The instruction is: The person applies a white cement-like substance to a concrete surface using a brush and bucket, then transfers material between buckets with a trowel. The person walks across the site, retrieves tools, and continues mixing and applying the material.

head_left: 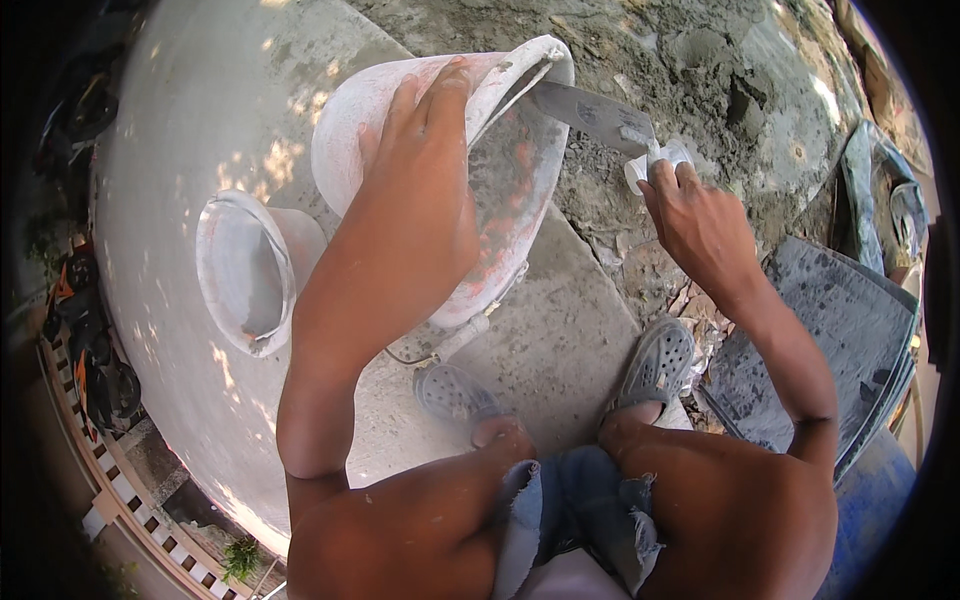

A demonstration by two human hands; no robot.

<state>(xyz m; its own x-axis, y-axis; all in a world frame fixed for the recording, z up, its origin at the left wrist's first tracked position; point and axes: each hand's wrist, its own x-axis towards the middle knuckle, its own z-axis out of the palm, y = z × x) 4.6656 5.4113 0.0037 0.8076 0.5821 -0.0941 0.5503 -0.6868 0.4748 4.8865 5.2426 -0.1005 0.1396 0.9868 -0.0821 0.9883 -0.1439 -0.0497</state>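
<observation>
A large white bucket (350, 120) with reddish stains lies tilted, its mouth turned toward me and to the right. My left hand (425, 130) grips its upper side, fingers laid over the wall near the rim. The inside looks coated with grey residue. My right hand (700, 220) is closed around a trowel. The trowel's flat metal blade (590, 115) points left, its tip at the bucket's mouth. A small white object (675, 157) shows just behind my right fingers; its kind I cannot make out.
A smaller white bucket (207, 260) stands left on the concrete slab (170, 150). Wet grey mortar (690, 60) is spread at the upper right. Stacked dark sheets (810, 340) lie right of my feet. Motorbikes (95, 350) stand at the far left.
</observation>
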